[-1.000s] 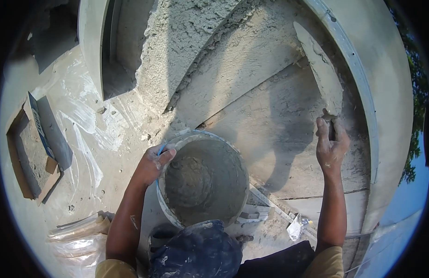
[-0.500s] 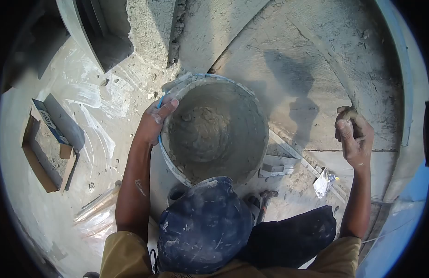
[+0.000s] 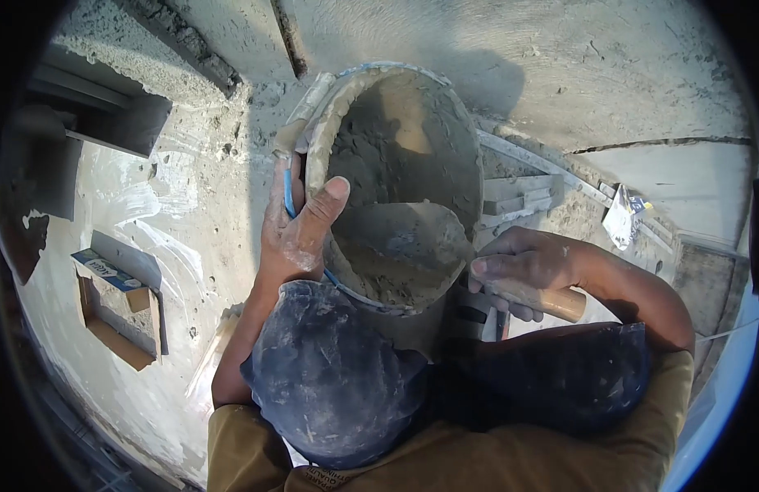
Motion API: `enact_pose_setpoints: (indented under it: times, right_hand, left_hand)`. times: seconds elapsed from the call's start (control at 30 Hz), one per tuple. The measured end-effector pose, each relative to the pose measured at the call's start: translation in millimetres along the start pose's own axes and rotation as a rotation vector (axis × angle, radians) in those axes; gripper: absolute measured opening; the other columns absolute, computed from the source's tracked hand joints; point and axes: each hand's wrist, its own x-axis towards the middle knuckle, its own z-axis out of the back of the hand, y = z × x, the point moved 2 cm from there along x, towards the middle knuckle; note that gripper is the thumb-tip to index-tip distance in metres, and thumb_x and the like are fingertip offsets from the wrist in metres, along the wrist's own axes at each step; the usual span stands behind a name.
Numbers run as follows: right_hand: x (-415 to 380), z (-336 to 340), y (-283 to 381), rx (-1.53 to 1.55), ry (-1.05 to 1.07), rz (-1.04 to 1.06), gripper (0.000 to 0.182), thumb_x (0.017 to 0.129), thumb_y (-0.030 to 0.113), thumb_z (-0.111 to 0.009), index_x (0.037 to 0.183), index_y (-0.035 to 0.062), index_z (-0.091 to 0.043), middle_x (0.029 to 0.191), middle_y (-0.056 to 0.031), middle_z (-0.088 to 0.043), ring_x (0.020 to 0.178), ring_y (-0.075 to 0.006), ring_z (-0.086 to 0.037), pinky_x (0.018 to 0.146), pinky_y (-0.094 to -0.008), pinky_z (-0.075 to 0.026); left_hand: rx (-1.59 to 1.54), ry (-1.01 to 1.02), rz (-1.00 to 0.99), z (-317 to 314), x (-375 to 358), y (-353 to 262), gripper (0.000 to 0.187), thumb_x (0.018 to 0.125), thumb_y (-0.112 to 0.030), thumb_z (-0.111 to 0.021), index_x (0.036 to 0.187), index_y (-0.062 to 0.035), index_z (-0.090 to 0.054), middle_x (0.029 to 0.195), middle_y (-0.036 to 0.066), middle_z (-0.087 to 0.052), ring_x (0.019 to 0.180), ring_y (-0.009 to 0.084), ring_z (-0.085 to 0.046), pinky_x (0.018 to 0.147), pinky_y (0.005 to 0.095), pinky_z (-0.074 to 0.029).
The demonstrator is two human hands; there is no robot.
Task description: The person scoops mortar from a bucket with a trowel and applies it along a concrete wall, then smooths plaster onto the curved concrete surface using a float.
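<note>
A bucket [image 3: 315, 156] with grey, mortar-caked walls leans tilted in front of my knees. Wet grey mortar [image 3: 364, 164] coats its inside and lies in the bottom. My left hand [image 3: 301, 225] is closed on the bucket's left rim, thumb over the edge, near the blue handle [image 3: 288, 190]. At the lower right rim, my right hand [image 3: 527, 266] wraps around the wooden handle of a trowel [image 3: 568, 304]. The trowel's broad, mortar-smeared blade [image 3: 404, 230] is inside the bucket; its lower edge meets the mortar.
An open cardboard box [image 3: 117, 328] lies on the floor at left. Right of the bucket are a grey float-like block [image 3: 519, 197], a long straight strip [image 3: 543, 168] and a crumpled wrapper [image 3: 621, 217]. My dark-trousered knees [image 3: 338, 377] are close below the bucket.
My right hand has come from the far right to the bucket and now holds the trowel in it. The bucket has tilted, with my left hand still on its rim.
</note>
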Motion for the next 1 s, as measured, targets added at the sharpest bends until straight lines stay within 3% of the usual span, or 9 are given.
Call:
enact_pose_setpoints:
  times: [0.13,0.17,0.27,0.33,0.57,0.67,0.7,0.9,1.0]
  right_hand:
    - [12,-7,-4,-0.197,0.089,0.004,0.043,0.105,0.035,-0.045,0.1,-0.0042,-0.063,0.07,-0.0084,-0.062,0.055,-0.0154,-0.062,0.053,-0.031,-0.052]
    - [25,3,-15,-0.428,0.059,0.171,0.047,0.105,0.037,-0.044,0.083,-0.001,-0.06,0.069,-0.008,-0.059,0.058,-0.0179,-0.062,0.054,-0.0367,-0.052]
    - [21,8,1,-0.576,-0.106,-0.062,0.042,0.103,0.033,-0.048,0.078,0.0007,-0.06,0.07,-0.0121,-0.062,0.063,-0.0243,-0.064,0.062,-0.0408,-0.053]
    - [55,39,-26,-0.912,-0.242,0.389,0.038,0.101,0.03,-0.049,0.079,0.0006,-0.062,0.073,-0.0167,-0.064,0.064,-0.0311,-0.065,0.064,-0.0437,-0.054]
    - [55,49,-15,-1.195,-0.949,0.38,0.035,0.099,0.03,-0.052,0.112,-0.0019,-0.059,0.092,-0.0258,-0.068,0.088,-0.0421,-0.068,0.075,-0.0475,-0.056]
    - [56,65,-32,-1.439,-1.276,0.636,0.045,0.099,0.033,-0.05,0.125,-0.0038,-0.052,0.103,-0.0279,-0.067,0.092,-0.0441,-0.068,0.077,-0.0483,-0.056]
    - [48,63,-29,-1.389,-1.315,0.651,0.043,0.097,0.029,-0.056,0.122,-0.0056,-0.055,0.111,-0.0318,-0.065,0.092,-0.044,-0.069,0.076,-0.047,-0.058]
    - [-27,55,14,-1.036,-1.388,1.185,0.028,0.09,0.006,-0.064,0.115,-0.0063,-0.058,0.078,-0.0115,-0.061,0.059,-0.0259,-0.058,0.053,-0.0348,-0.045]
    - [-77,44,52,-0.714,-1.545,1.137,0.018,0.091,0.005,-0.063,0.106,-0.0036,-0.061,0.078,-0.0144,-0.06,0.062,-0.0217,-0.057,0.057,-0.0334,-0.045]
  left_hand:
    - [0.112,-0.096,0.042,-22,-10,-1,0.078,0.092,-0.024,-0.072,0.151,0.0041,-0.029,0.151,0.02,-0.038,0.139,0.0264,-0.038,0.114,0.0366,-0.031]
    - [0.143,-0.081,0.055,-24,-10,-2,0.076,0.093,-0.023,-0.07,0.151,0.004,-0.029,0.151,0.019,-0.039,0.139,0.0259,-0.038,0.113,0.0361,-0.031]
    - [0.205,0.045,-0.004,-23,-11,1,0.07,0.095,-0.017,-0.066,0.15,0.0038,-0.029,0.148,0.019,-0.042,0.135,0.0245,-0.042,0.112,0.0342,-0.033]
    - [0.226,0.091,-0.027,-19,-13,5,0.067,0.095,-0.016,-0.064,0.15,0.0038,-0.03,0.146,0.018,-0.045,0.133,0.0235,-0.044,0.111,0.033,-0.033]
    - [0.255,-0.029,-0.008,-3,-11,6,0.065,0.096,-0.014,-0.061,0.15,0.0045,-0.03,0.137,0.014,-0.052,0.123,0.0194,-0.049,0.105,0.03,-0.036]
    - [0.121,0.005,-0.036,9,-9,2,0.064,0.097,-0.012,-0.059,0.151,0.0025,-0.028,0.137,0.012,-0.052,0.121,0.0169,-0.048,0.103,0.0272,-0.037]
    - [0.068,0.047,-0.068,16,-4,5,0.064,0.097,-0.009,-0.057,0.153,-0.001,-0.027,0.139,0.012,-0.05,0.121,0.0143,-0.046,0.101,0.0245,-0.037]
    - [0.011,0.018,-0.132,67,18,-1,0.07,0.091,-0.016,-0.058,0.151,0.0064,-0.029,0.151,0.015,-0.04,0.136,0.0244,-0.043,0.114,0.0319,-0.026]
    - [-0.138,-0.04,-0.075,109,25,8,0.075,0.083,-0.011,-0.062,0.15,0.0055,-0.034,0.145,0.015,-0.048,0.132,0.0249,-0.047,0.113,0.0326,-0.031]
